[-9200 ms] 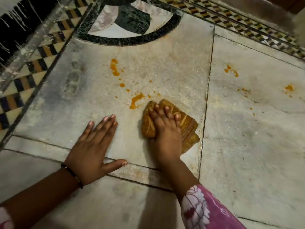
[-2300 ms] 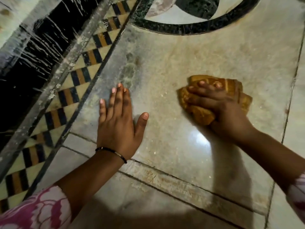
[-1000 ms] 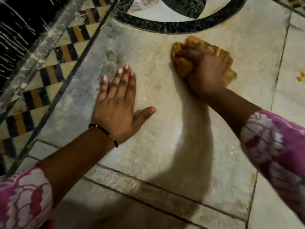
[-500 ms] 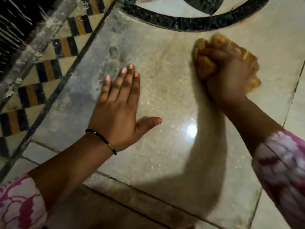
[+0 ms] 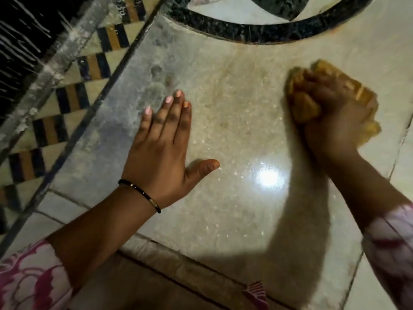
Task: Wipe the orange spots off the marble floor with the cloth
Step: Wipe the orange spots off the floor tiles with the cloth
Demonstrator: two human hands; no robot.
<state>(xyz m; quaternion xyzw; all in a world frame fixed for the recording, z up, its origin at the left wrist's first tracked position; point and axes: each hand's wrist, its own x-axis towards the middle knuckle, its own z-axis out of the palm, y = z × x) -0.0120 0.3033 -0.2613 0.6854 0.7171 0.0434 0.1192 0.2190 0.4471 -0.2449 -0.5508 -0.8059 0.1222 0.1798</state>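
Note:
My right hand [image 5: 335, 117] is bunched around the orange-stained cloth [image 5: 301, 104], pressing it onto the pale marble floor slab [image 5: 234, 135] at the right; hand and cloth are blurred by motion. My left hand [image 5: 165, 151] lies flat on the same slab, fingers together and pointing away, thumb out to the right, holding nothing. No orange spots show on the slab between my hands; only a faint brownish smear shows there. A bright light reflection [image 5: 269, 177] glints on the wet-looking marble.
A dark curved inlay band [image 5: 257, 32] runs across the top of the slab. A checkered tile border [image 5: 73, 86] and a dark strip run diagonally at the left. Grout seams edge the slab at the bottom and right.
My right hand has dragged the cloth nearer and to the right from the spot close to the dark curved band. My left hand has stayed flat in place. The orange spots seen earlier are gone from this slab.

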